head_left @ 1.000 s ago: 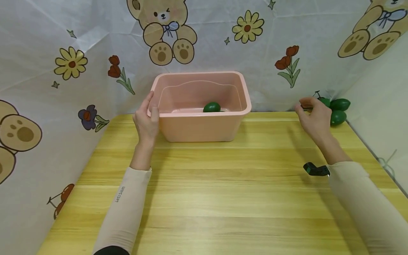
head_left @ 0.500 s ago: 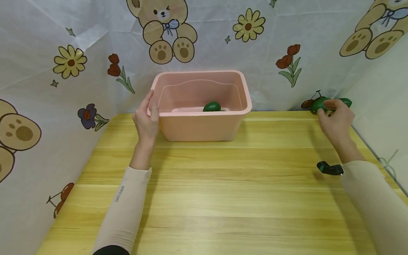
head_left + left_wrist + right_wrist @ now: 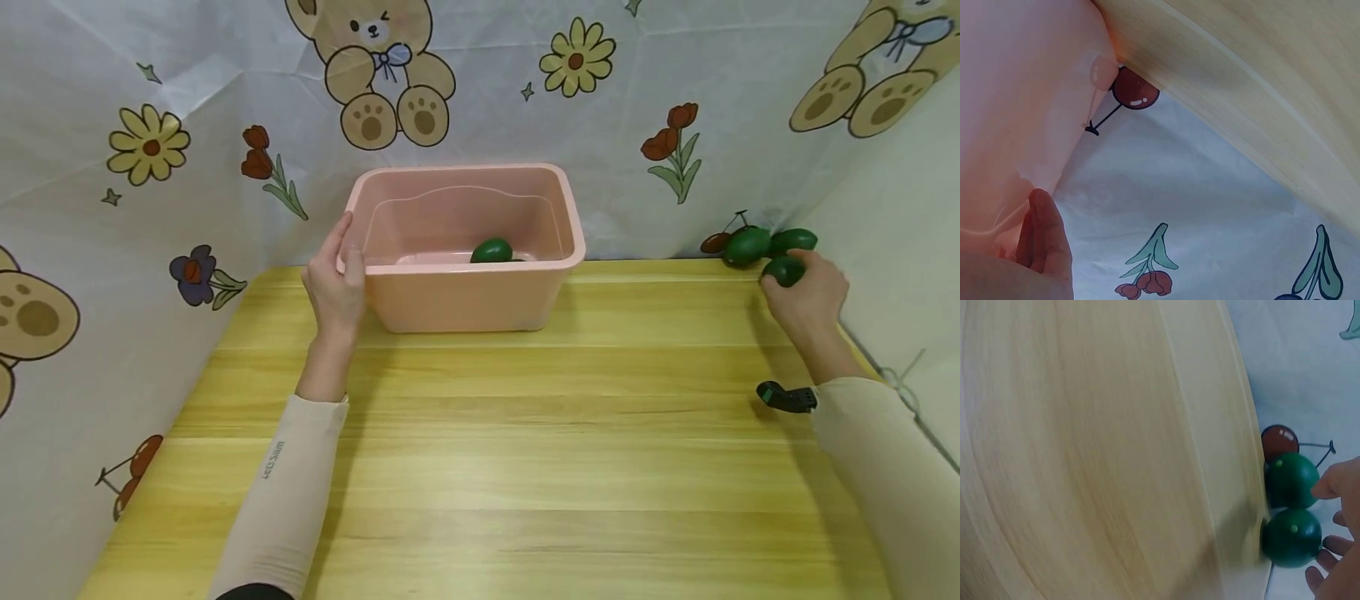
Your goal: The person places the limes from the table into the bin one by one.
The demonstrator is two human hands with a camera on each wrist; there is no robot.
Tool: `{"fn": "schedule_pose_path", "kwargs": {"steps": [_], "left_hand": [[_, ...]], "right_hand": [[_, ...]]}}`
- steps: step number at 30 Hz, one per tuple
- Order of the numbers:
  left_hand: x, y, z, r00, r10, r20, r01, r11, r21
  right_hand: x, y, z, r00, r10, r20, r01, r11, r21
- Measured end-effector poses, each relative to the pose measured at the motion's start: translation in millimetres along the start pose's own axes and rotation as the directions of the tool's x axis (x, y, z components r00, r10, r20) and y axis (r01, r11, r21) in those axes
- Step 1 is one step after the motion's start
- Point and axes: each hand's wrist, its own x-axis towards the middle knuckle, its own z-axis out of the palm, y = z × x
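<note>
A pink plastic tub [image 3: 465,300] stands against the back curtain, with a green lime [image 3: 492,250] inside and a sliver of another green thing beside it. My left hand [image 3: 333,283] grips the tub's left rim; in the left wrist view its fingers [image 3: 1047,231] lie along the pink wall. At the far right corner, my right hand [image 3: 813,292] has thumb and fingers around a lime [image 3: 783,271]. Behind it two more limes sit side by side, the left lime [image 3: 747,247] and the right lime [image 3: 792,241]. The right wrist view shows two limes, the lower lime [image 3: 1291,537] nearest the fingers.
The wooden table [image 3: 525,433] spreads out in front of the tub. A white curtain [image 3: 495,83] printed with bears and flowers hangs behind and to the left. A pale wall [image 3: 900,250] borders the right side. A small black device [image 3: 786,397] sits at the right wrist.
My right hand has moved right, past the left lime, to the front lime in the corner. My left hand keeps its place on the tub. The head view has shifted slightly.
</note>
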Motion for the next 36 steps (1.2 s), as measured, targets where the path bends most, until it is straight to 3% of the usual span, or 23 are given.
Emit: {"fn": "schedule_pose_path", "kwargs": {"steps": [5, 13, 20, 30, 36], "left_hand": [[0.3, -2.1, -3.6, 1.000, 0.010, -0.012, -0.010, 1.000, -0.003], [-1.5, -2.7, -3.5, 1.000, 0.024, -0.012, -0.024, 1.000, 0.001], [-1.3, -2.9, -1.8, 1.000, 0.026, -0.015, -0.026, 1.000, 0.004], [-0.6, -1.1, -1.9, 1.000, 0.025, -0.004, -0.025, 1.000, 0.006], [1.8, -1.1, -1.7, 1.000, 0.030, -0.002, -0.030, 1.000, 0.009]], "right_hand": [[3.1, 13.0, -1.1, 0.997, 0.026, 0.067, -0.023, 0.999, -0.050], [-6.7, 19.0, -6.0, 0.983, 0.118, 0.138, -0.121, 0.993, 0.013], [-10.5, 14.3, 0.2, 0.990, 0.079, 0.119, -0.083, 0.996, 0.032], [-17.9, 6.3, -0.9, 0.984, 0.112, 0.141, -0.118, 0.992, 0.038], [-21.7, -8.6, -0.9, 0.993, 0.013, 0.113, -0.020, 0.998, 0.060]]}}
